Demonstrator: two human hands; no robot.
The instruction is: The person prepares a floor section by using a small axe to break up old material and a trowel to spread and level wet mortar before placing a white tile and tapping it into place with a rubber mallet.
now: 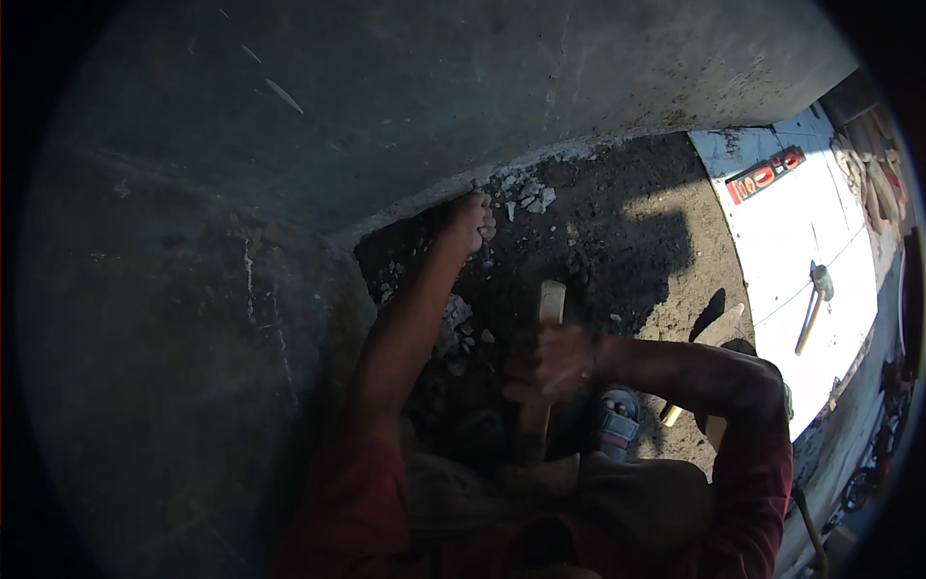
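One handle (551,304), pale end forward, axis angling right

Grey walls (405,106) border dark soil (617,236) beside sunlit white tiles (796,241).

One wall (434,96) spans the far side; another wall (183,318) stands at left, meeting it in a corner. Dirt (617,232) lies before them. The left hand (471,224), around a thin tool (488,261), is near the far wall's foot, rubble (533,196) just to its right. Nearer, the right hand (552,364) grips a handle (551,301), a foot (617,423) to its right. Farther right, tiles (791,241) carry a level (765,177) behind and a mallet (822,282) in front.
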